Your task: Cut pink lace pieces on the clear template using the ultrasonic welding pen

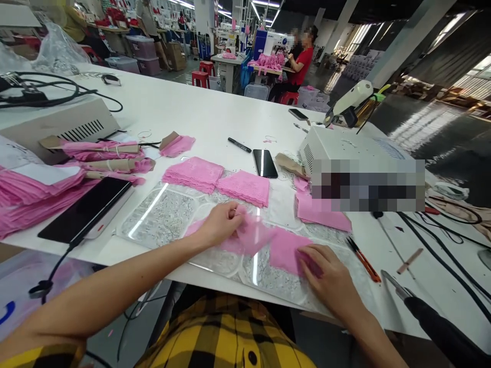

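My left hand (220, 223) pinches the upper left edge of a thin pink fabric piece (264, 241) that lies on a clear plastic sheet (161, 214) over a lace pattern. Resting on the right end of the same piece, my right hand (326, 273) has its fingers curled and pressing down. Two stacks of pink lace (195, 174) (245, 187) sit just beyond, and another pink piece (322, 212) lies to the right.
A black phone (265, 163) and marker (239, 145) lie further back. Left: pink bundles (34, 191), a tablet-like device (86, 209), a grey box (65, 125). Right: a white machine (345, 148), orange snips (364, 260), cables, a black-handled tool (425, 312). A person in red sits far back.
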Available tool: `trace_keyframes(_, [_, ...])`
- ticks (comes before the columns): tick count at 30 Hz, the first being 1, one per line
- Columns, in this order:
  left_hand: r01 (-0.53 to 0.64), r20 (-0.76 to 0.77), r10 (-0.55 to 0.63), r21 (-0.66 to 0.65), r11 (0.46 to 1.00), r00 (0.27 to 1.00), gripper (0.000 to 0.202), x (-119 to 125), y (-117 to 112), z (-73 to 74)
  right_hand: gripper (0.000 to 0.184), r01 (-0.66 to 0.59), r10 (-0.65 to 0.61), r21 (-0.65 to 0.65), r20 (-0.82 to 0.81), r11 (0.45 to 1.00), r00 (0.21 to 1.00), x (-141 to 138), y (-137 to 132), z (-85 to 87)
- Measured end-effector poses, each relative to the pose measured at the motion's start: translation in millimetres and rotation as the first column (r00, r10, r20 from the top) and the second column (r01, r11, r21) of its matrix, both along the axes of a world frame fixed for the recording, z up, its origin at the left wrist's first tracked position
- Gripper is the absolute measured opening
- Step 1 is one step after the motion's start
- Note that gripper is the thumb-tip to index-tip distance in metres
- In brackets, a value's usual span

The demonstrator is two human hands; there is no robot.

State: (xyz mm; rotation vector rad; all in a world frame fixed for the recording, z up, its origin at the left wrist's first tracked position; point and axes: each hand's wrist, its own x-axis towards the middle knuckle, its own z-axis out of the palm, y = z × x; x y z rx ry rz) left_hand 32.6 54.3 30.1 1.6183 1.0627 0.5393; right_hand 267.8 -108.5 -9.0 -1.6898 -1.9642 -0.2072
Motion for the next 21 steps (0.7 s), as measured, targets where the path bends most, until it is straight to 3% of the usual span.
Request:
trace_keyframes(5, [-0.103,-0.014,0.102,-0.075,0.992,0.995,0.034,-35.5,4.0,3.6,0.013,0.052,-0.052,-0.006,0.015,0.999,0.999,5.5,-13.6,2.2])
trace_keyframes(8, [-0.154,-0.036,0.151,-0.103,0.983,0.988,0.039,-49.6,2.5,4.3,0.011,0.068,-0.068,0.008,0.012,0.998,0.998,0.1,-13.1,4.8])
trace_keyframes(10, [-0.157,-0.063,0.154,-0.044,0.987,0.986,0.038,-55.2,-1.2,3.3,0.012,0.067,-0.067,0.006,0.009,0.998,0.998,-4.8,-9.3,5.6])
trace_keyframes(13, [-0.111,-0.173,0.144,0.189,0.976,0.974,0.036,-61.5,-8.3,-1.0,0.013,0.059,-0.059,-0.003,0.018,0.998,0.998,-10.4,-1.8,3.9])
trace_keyframes(17, [0.047,-0.41,0.204,0.523,0.851,0.889,0.036,-74.3,-13.8,-9.3,0.011,0.031,-0.031,-0.019,0.002,0.999,1.0,-11.5,3.8,-0.1])
trace_keyframes(19, [0.119,-0.45,0.267,0.664,0.738,0.852,0.036,-80.5,-15.0,-12.8,0.01,0.038,-0.039,-0.021,-0.047,0.999,0.998,-10.6,3.7,-0.6])
trace_keyframes(21, [0.186,-0.425,0.273,0.769,0.611,0.863,0.035,-81.6,-16.9,-15.1,0.01,0.052,-0.055,-0.026,-0.106,0.998,0.993,-10.0,2.7,-0.2])
